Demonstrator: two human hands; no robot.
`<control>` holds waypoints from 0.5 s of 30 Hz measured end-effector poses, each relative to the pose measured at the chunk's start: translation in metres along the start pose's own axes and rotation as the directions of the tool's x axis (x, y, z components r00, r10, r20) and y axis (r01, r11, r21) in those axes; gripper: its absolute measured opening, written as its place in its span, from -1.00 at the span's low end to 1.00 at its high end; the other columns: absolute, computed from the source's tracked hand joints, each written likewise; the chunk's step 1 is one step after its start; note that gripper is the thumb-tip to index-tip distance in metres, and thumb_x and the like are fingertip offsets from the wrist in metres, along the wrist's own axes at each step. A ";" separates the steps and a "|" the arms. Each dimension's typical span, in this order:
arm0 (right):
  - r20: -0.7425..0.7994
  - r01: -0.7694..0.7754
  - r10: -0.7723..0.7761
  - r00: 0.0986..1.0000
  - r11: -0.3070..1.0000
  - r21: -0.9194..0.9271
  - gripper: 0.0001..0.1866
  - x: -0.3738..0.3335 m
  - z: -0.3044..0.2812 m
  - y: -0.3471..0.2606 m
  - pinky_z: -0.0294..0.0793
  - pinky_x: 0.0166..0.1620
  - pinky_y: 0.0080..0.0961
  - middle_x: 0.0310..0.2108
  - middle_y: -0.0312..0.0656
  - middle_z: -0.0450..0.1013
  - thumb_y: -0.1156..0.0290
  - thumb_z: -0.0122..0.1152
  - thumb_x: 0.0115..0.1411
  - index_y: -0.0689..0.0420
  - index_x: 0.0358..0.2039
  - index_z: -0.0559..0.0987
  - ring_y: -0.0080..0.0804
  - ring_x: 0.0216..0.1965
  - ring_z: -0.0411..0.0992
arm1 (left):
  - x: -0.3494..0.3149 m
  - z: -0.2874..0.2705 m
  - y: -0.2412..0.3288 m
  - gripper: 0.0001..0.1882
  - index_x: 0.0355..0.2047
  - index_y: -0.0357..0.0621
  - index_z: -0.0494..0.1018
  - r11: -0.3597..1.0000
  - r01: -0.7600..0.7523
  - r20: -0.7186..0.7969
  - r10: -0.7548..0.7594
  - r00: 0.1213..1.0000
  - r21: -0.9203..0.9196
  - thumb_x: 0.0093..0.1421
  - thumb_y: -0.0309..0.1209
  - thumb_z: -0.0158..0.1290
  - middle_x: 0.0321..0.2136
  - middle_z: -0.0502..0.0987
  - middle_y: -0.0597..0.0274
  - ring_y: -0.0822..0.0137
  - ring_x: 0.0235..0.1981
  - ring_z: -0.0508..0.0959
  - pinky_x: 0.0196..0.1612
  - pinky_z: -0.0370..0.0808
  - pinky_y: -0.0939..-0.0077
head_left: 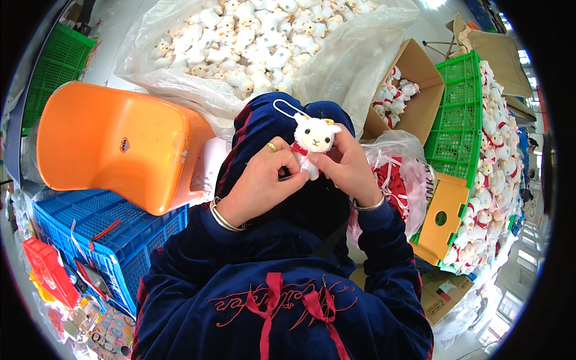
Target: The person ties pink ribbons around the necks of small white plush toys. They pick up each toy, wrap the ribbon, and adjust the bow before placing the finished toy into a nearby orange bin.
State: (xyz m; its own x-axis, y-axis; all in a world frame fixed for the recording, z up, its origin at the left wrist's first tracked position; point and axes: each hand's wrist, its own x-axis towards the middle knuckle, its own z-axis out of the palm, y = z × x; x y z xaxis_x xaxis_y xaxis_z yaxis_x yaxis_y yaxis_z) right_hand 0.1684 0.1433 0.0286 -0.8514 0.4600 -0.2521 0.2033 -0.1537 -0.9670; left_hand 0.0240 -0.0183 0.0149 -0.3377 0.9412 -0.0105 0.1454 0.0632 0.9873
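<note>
Over my lap I hold a small white plush sheep (314,137) with dark eyes, little orange horns and a white hanging loop at its head. A red ribbon (299,149) sits at its neck, on the left side. My left hand (267,175) pinches the toy's lower left side near the ribbon. With the thumb on its front, my right hand (348,163) grips the toy's right side. The fingers behind the toy are partly hidden. Close by my right wrist, a clear plastic bag (414,147) contains red ribbons (389,183).
Ahead lies a large plastic sack (180,90) full of white plush toys (264,45). An orange chair (114,141) and blue crate (129,225) stand left. On the right are a cardboard box (423,81), a green crate (459,114) and many ribboned toys (489,174).
</note>
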 end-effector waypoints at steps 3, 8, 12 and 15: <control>-0.087 0.153 -0.151 0.985 0.988 0.023 -0.49 0.000 0.009 -0.001 0.57 -0.10 -0.60 -0.01 -0.21 0.52 0.50 0.36 0.28 0.22 0.18 0.38 -0.60 -0.10 0.53 | 0.013 -0.013 0.012 -0.79 -0.48 -0.16 0.50 0.958 -0.244 -0.052 0.254 0.966 0.150 0.15 -0.43 0.35 -0.36 0.49 0.19 0.30 -0.34 0.49 -0.31 0.43 0.45; -0.135 0.139 -0.175 0.975 0.960 -0.241 -0.40 0.006 0.008 -0.007 0.42 -0.31 -0.67 -0.26 -0.29 0.56 0.45 0.43 0.22 0.23 0.21 0.38 -0.69 -0.38 0.43 | 0.023 -0.030 0.039 -0.80 -0.29 -0.29 0.59 0.973 0.155 -0.056 -0.148 0.987 0.171 0.25 -0.37 0.27 -0.42 0.57 0.21 0.37 -0.51 0.48 -0.39 0.42 0.46; -0.114 0.130 -0.177 0.978 0.935 -0.331 -0.34 0.008 0.008 -0.007 0.41 -0.33 -0.61 -0.27 -0.25 0.55 0.37 0.49 0.19 0.22 0.24 0.39 -0.61 -0.42 0.40 | 0.025 -0.027 0.034 -0.84 -0.28 -0.23 0.58 0.961 0.140 -0.081 -0.124 0.989 0.239 0.30 -0.39 0.25 -0.55 0.53 0.39 0.62 -0.57 0.41 -0.49 0.34 0.60; -0.053 0.106 -0.143 0.988 0.895 -0.433 -0.32 0.009 0.007 -0.018 0.44 -0.29 -0.57 -0.21 -0.20 0.54 0.34 0.50 0.18 0.22 0.23 0.39 -0.56 -0.37 0.43 | 0.026 -0.024 0.033 -0.87 -0.26 -0.20 0.57 0.959 0.250 -0.086 -0.240 0.967 0.130 0.32 -0.39 0.22 -0.55 0.55 0.40 0.63 -0.59 0.45 -0.52 0.35 0.64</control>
State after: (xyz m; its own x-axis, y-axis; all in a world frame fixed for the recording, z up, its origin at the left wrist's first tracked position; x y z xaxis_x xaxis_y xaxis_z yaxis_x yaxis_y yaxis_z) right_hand 0.1536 0.1440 0.0435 -0.8447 0.5232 -0.1127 0.3008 0.2900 -0.9085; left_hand -0.0027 0.0003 0.0511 -0.4419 0.8662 -0.2335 0.1764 0.3391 0.9240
